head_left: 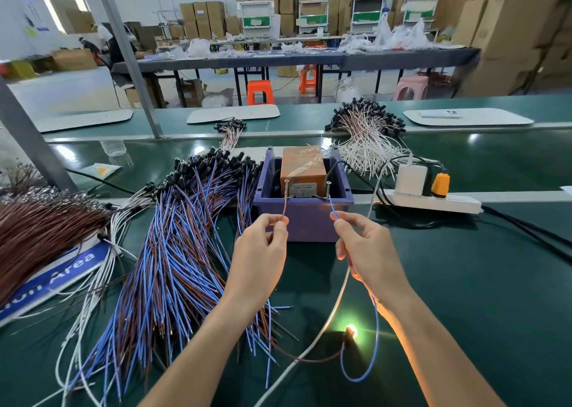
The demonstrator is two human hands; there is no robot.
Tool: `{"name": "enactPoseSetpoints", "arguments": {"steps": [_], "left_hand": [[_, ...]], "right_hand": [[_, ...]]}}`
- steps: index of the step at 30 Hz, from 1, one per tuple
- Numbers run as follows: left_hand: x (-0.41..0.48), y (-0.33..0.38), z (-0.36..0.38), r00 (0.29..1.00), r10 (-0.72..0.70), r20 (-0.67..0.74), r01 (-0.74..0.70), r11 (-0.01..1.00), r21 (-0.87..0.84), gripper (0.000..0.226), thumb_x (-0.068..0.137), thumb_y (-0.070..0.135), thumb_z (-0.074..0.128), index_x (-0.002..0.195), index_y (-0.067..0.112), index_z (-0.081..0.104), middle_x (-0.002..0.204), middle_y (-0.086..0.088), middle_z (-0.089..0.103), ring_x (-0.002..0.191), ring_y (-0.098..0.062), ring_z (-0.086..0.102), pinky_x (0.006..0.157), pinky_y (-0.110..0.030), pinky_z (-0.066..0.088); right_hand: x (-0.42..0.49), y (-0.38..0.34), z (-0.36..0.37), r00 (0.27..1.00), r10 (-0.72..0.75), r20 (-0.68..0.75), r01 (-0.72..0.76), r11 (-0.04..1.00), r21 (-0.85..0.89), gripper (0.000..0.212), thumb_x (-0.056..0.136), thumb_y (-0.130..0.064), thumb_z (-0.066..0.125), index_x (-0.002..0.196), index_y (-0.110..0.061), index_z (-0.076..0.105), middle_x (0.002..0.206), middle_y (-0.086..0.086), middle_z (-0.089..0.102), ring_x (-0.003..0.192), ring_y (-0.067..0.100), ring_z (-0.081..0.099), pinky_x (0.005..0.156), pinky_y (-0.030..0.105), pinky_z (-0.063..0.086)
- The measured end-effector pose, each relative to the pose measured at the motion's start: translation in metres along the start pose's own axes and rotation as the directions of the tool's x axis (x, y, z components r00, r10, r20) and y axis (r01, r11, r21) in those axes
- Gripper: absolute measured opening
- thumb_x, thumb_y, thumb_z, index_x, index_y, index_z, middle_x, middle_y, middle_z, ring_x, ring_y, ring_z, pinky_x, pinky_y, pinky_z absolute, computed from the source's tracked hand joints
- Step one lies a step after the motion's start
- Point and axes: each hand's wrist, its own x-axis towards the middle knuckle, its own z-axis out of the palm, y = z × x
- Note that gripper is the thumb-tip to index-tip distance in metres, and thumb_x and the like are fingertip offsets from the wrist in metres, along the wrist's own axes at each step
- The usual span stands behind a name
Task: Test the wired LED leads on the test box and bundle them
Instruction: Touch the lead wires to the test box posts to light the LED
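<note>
An orange test box [301, 166] sits in a purple bin [305, 220], with two screw posts standing at its front. My left hand [260, 255] pinches the brown wire [284, 206] of one LED lead, its tip at the left post. My right hand [368, 251] pinches the blue wire [333, 210] of that lead, its tip at the right post. The lead's LED [351, 330] glows bright on the green mat between my forearms. A large pile of blue-and-brown leads [176, 251] lies to the left of the bin.
A heap of white-wired leads [365, 137] lies behind the bin on the right. A white power strip [433, 202] with plugs and black cables sits on the right. Brown wires [40, 233] and a blue sign [52, 279] lie at far left. A white cable [315, 338] crosses the mat.
</note>
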Motion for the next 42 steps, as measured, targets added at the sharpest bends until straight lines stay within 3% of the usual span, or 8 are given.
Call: {"name": "enactPoseSetpoints", "arguments": {"steps": [20,25,27,31,33,37,39,42], "left_hand": [[0.0,0.007,-0.002,1.0,0.005,0.019,-0.005,1.0,0.004,0.018,0.106,0.024,0.047,0.108,0.028,0.064,0.046,0.015,0.048,0.04,-0.005,0.03,0.039,-0.018,0.026],[-0.004,0.041,-0.02,1.0,-0.01,0.001,0.01,0.997,-0.079,0.016,0.105,0.023,0.049,0.103,0.021,0.065,0.058,0.006,0.064,0.05,-0.012,0.05,0.051,-0.028,0.042],[0.0,0.08,-0.023,0.996,0.076,0.052,-0.07,0.991,-0.112,0.017,0.103,0.023,0.054,0.096,0.025,0.069,0.073,0.007,0.072,0.064,-0.005,0.062,0.066,-0.022,0.05],[0.014,0.173,-0.01,0.923,0.351,0.159,-0.334,0.934,-0.126,0.016,0.101,0.03,0.059,0.096,0.033,0.074,0.09,0.006,0.072,0.074,-0.005,0.064,0.068,-0.017,0.053],[0.02,0.21,0.002,0.875,0.453,0.171,-0.422,0.887,-0.189,0.014,0.102,0.028,0.059,0.1,0.031,0.073,0.09,0.008,0.072,0.076,0.001,0.066,0.072,-0.02,0.054],[0.03,0.259,0.03,0.828,0.542,0.141,-0.497,0.827,-0.261,0.006,0.1,0.017,0.063,0.1,0.017,0.069,0.079,0.005,0.068,0.06,0.0,0.064,0.056,-0.021,0.055],[0.031,0.271,0.045,0.819,0.557,0.142,-0.499,0.811,-0.305,0.003,0.098,0.016,0.066,0.096,0.016,0.069,0.075,0.007,0.068,0.058,-0.001,0.064,0.055,-0.021,0.055],[0.028,0.284,0.07,0.756,0.638,0.149,-0.602,0.766,-0.225,0.003,0.095,0.017,0.069,0.093,0.018,0.071,0.077,0.014,0.068,0.063,0.01,0.06,0.062,-0.007,0.045]], "right_hand": [[0.0,-0.004,0.0,1.0,0.011,-0.01,-0.011,1.0,-0.013,0.018,0.103,-0.027,0.054,0.114,-0.03,0.068,0.051,-0.004,0.058,0.037,0.003,0.037,0.038,0.012,0.029],[-0.008,-0.025,-0.015,0.998,0.052,-0.019,-0.051,0.997,0.057,0.016,0.104,-0.025,0.055,0.112,-0.022,0.069,0.058,-0.003,0.066,0.038,0.007,0.043,0.038,0.018,0.035],[-0.013,-0.053,-0.025,0.999,-0.039,0.0,0.038,0.989,0.142,0.015,0.103,-0.024,0.057,0.108,-0.018,0.069,0.068,-0.001,0.073,0.044,0.009,0.056,0.043,0.019,0.045],[-0.019,-0.126,-0.041,0.948,-0.318,0.012,0.304,0.916,0.26,0.013,0.099,-0.029,0.064,0.104,-0.02,0.072,0.093,0.0,0.078,0.078,0.014,0.074,0.07,0.024,0.06],[-0.018,-0.155,-0.054,0.928,-0.37,-0.037,0.363,0.878,0.314,0.018,0.098,-0.03,0.065,0.107,-0.016,0.071,0.097,0.002,0.077,0.086,0.016,0.074,0.079,0.031,0.062],[-0.016,-0.185,-0.087,0.926,-0.367,-0.09,0.372,0.846,0.382,0.028,0.1,-0.026,0.064,0.118,-0.006,0.068,0.089,0.001,0.075,0.083,0.019,0.075,0.076,0.033,0.061],[-0.016,-0.188,-0.107,0.919,-0.375,-0.125,0.395,0.851,0.347,0.022,0.1,-0.021,0.063,0.116,-0.007,0.068,0.087,-0.001,0.076,0.079,0.018,0.075,0.074,0.031,0.061],[-0.021,-0.185,-0.139,0.905,-0.384,-0.182,0.423,0.856,0.299,0.009,0.098,-0.015,0.064,0.103,-0.011,0.07,0.081,0.0,0.077,0.07,0.016,0.072,0.069,0.027,0.06]]}}
